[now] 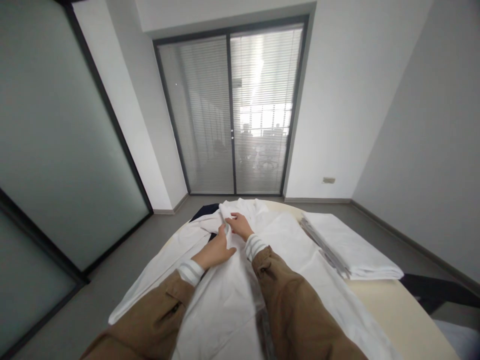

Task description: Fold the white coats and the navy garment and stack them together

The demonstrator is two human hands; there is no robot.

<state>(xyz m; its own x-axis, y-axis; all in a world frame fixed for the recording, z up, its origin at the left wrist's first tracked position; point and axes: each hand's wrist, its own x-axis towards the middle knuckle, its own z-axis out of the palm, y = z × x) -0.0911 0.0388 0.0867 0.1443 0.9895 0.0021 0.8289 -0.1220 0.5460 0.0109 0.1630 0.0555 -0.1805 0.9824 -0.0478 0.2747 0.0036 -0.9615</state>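
Observation:
A white long-sleeved coat [221,300] lies spread and wrinkled over the table, with one sleeve [150,275] stretched out to the left. Near its far end, my left hand [215,250] has its fingertips on a fold of the front, its thumb held apart lower down. Just to the right and a little farther off, my right hand [240,226] pinches the edge of the same fabric. Both hands are close together, and the exact grip of the fingertips is partly hidden by the cloth.
A folded stack of white cloth [348,245] sits at the table's right side. The light wooden tabletop [397,310] shows at its curved right edge. Something dark blue [204,212] lies at the far left edge. Beyond stand glass doors with blinds [230,120].

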